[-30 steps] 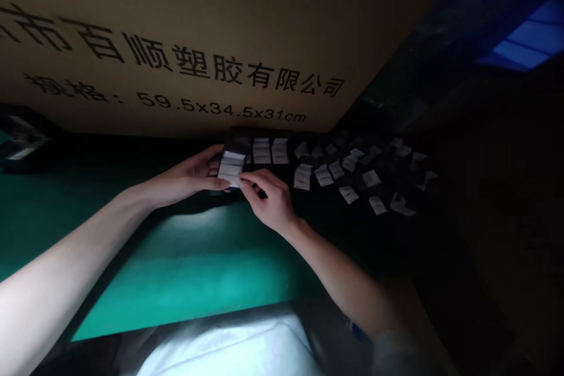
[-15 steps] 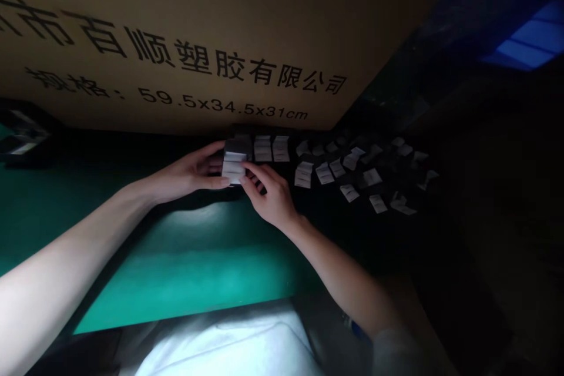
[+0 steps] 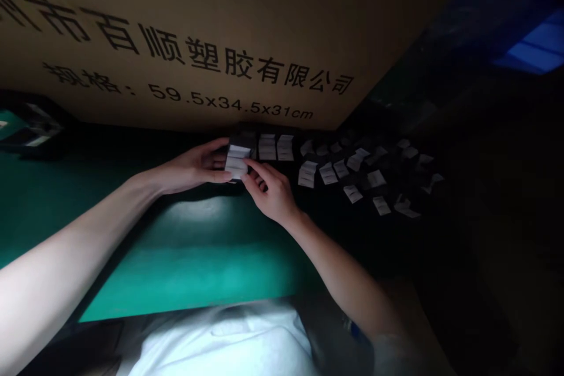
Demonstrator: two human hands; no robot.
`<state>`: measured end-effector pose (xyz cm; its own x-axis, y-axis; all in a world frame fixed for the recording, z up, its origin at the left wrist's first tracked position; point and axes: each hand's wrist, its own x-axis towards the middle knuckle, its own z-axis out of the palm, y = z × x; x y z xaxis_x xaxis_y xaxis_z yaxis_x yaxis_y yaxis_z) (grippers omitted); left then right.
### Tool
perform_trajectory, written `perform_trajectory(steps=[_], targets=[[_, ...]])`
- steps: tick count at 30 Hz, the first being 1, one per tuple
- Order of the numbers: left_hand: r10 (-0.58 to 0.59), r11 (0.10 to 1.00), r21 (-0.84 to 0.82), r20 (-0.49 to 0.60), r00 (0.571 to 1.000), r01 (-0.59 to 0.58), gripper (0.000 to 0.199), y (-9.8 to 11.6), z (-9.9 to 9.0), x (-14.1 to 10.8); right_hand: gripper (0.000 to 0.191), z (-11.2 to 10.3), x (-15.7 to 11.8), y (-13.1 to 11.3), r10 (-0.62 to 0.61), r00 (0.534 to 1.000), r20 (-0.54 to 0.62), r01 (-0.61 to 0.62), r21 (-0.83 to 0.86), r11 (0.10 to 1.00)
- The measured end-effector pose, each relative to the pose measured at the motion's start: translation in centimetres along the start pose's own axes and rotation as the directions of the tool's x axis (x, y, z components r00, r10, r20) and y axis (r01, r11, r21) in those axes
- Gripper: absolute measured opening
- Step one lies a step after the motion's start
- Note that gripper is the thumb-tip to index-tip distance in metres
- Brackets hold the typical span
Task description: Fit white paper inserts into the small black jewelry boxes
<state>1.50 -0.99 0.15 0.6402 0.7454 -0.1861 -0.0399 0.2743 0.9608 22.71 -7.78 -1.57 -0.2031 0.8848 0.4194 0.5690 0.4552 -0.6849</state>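
A folded white paper slip [image 3: 237, 163] lies over the front of a small dark piece between my hands, above the green tabletop. My left hand [image 3: 198, 165] grips it from the left, thumb along the lower edge and fingers behind. From the right, my right hand [image 3: 272, 189] pinches the slip's right edge between thumb and fingertips. Just beyond stand two similar dark pieces with white slips [image 3: 276, 147]. What the dark piece is, I cannot make out in the dim light.
A large printed cardboard box [image 3: 211, 23] rises behind the hands. Several white slips with dark pieces [image 3: 352, 193] lie scattered to the right. A black frame-like object [image 3: 35, 126] sits at the far left on the green tabletop [image 3: 189, 270]. The right side is very dark.
The view has shifted slightly, so everything sits a little further right. Both hands keep their hold on the slip, which now lies a bit flatter against the dark piece.
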Motion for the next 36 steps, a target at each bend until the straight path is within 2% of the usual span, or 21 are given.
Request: perform_trajectory(steps=[5,8,12,17,21,27,31,36], targets=[[0.019,1.000,-0.023,-0.001,1.000,-0.019,0.081,-0.37,-0.42,0.21,0.037,-0.04,0.18,-0.14,-0.022,0.996,0.084,0.034,-0.153,0.988],[0.015,0.998,-0.058,0.008,1.000,-0.014,0.078,-0.46,-0.65,0.24,0.039,0.05,0.27,-0.13,-0.034,0.993,0.110,0.055,-0.194,0.979],[-0.007,0.995,-0.101,0.040,0.999,0.011,0.075,-0.40,-0.82,0.22,0.039,0.04,0.33,-0.05,-0.076,0.994,0.079,0.086,-0.143,0.986],[-0.045,0.995,-0.083,0.045,0.998,0.049,0.095,-0.39,-0.87,0.27,0.036,-0.24,0.22,-0.35,-0.017,0.999,0.042,0.021,-0.108,0.994],[-0.056,0.996,-0.066,0.042,0.998,0.058,0.092,-0.45,-0.85,0.27,0.037,-0.23,0.11,-0.57,-0.011,1.000,-0.001,0.011,-0.072,0.997],[-0.100,0.995,-0.018,-0.032,0.994,0.099,0.095,-0.32,-0.75,0.21,0.038,0.04,0.09,-0.32,-0.009,1.000,0.013,0.010,-0.071,0.997],[-0.080,0.995,0.066,-0.017,0.997,0.081,0.098,-0.24,-0.70,0.02,0.036,0.08,0.14,-0.36,-0.015,1.000,-0.002,0.015,-0.082,0.997],[-0.007,0.986,0.167,-0.005,1.000,0.007,0.092,-0.14,-0.26,-0.38,0.053,-0.11,0.16,-1.02,-0.054,0.998,-0.031,0.050,-0.122,0.991]])
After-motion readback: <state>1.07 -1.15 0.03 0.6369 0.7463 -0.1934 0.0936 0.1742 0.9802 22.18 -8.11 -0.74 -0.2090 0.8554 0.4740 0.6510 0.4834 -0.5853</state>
